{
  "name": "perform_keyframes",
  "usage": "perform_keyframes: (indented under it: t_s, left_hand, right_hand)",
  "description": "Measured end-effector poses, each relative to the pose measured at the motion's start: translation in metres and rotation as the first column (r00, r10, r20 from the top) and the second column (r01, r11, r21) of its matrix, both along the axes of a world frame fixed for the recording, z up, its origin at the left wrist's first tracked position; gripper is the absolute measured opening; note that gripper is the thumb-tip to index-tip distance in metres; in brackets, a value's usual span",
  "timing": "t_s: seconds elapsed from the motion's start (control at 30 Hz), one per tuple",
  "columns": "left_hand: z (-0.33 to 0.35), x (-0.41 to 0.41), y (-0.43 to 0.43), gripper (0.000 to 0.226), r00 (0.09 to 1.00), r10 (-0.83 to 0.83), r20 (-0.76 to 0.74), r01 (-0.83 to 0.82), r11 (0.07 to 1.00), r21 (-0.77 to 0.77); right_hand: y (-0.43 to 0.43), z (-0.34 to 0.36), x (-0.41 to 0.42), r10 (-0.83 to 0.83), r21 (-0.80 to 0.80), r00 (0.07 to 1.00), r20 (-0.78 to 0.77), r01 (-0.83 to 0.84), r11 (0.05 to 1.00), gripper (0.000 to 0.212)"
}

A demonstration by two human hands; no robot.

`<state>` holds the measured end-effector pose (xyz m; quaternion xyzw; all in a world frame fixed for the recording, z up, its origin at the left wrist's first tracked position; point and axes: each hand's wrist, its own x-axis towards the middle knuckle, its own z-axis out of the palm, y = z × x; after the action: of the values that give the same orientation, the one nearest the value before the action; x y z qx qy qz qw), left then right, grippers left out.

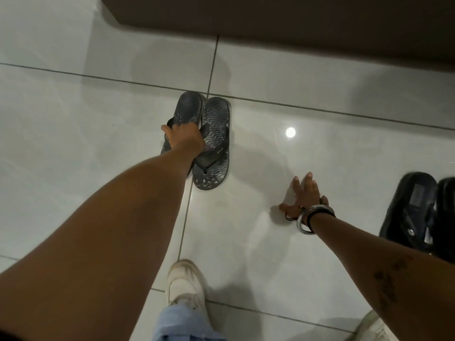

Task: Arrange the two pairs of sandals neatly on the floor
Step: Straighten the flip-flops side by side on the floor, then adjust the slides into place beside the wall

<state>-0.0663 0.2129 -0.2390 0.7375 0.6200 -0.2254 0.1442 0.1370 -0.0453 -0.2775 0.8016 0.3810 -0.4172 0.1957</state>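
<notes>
Two dark grey flip-flops with a wavy print lie side by side on the white tiled floor [98,143]. My left hand [183,137] is closed around the strap of the left flip-flop [188,108]. The right flip-flop [215,143] lies flat beside it, touching it. A second pair, black sandals [411,210], sits at the right edge of the view, partly cut off. My right hand [301,195] is spread flat on the floor between the two pairs, fingers apart, holding nothing; a metal bangle and black bands circle its wrist.
A dark brown piece of furniture [295,18] runs along the top of the view. My white shoe [184,284] and light blue trouser leg stand on the floor at the bottom centre. A ceiling light reflects off the glossy tile [290,132].
</notes>
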Motion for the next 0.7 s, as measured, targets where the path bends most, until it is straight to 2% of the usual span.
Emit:
perform_keyframes:
  t_s: [0.13,0.23,0.33,0.4,0.47,0.53,0.63,0.7]
  left_hand:
    - [-0.001,0.007,-0.004,0.006,1.000,-0.009,-0.024,0.009,1.000,-0.003]
    - [0.000,0.012,-0.008,0.017,0.998,0.045,-0.037,-0.045,0.999,-0.006]
    - [0.005,0.027,-0.022,0.041,0.986,0.158,-0.046,-0.156,0.987,0.041]
    - [0.011,0.035,-0.037,0.054,0.991,0.134,-0.029,-0.129,0.984,0.119]
    - [0.012,0.061,-0.067,0.058,0.999,0.012,0.035,-0.017,0.990,0.141]
    - [0.011,0.094,-0.102,0.060,0.986,-0.138,0.094,0.131,0.989,0.075]
    - [0.000,0.160,-0.156,0.069,0.923,-0.330,0.200,0.350,0.933,-0.077]
    - [-0.008,0.205,-0.188,0.076,0.872,-0.429,0.237,0.463,0.880,-0.110]
  right_hand:
    - [-0.002,0.001,0.003,-0.014,-0.013,1.000,-0.021,0.013,1.000,0.101]
    - [0.001,0.007,0.008,-0.053,-0.001,0.996,-0.074,0.053,0.999,0.095]
    - [-0.010,0.025,0.022,-0.137,0.112,0.976,-0.171,0.157,0.981,0.085]
    - [-0.028,0.039,0.028,-0.167,0.250,0.972,-0.165,0.205,0.946,0.074]
    - [-0.062,0.055,0.053,-0.251,0.352,0.967,-0.045,0.250,0.902,0.061]
    - [-0.098,0.063,0.088,-0.341,0.399,0.931,0.132,0.265,0.878,0.052]
    - [-0.149,0.065,0.154,-0.492,0.405,0.823,0.285,0.362,0.839,0.058]
    - [-0.173,0.064,0.193,-0.526,0.351,0.756,0.389,0.406,0.844,0.051]
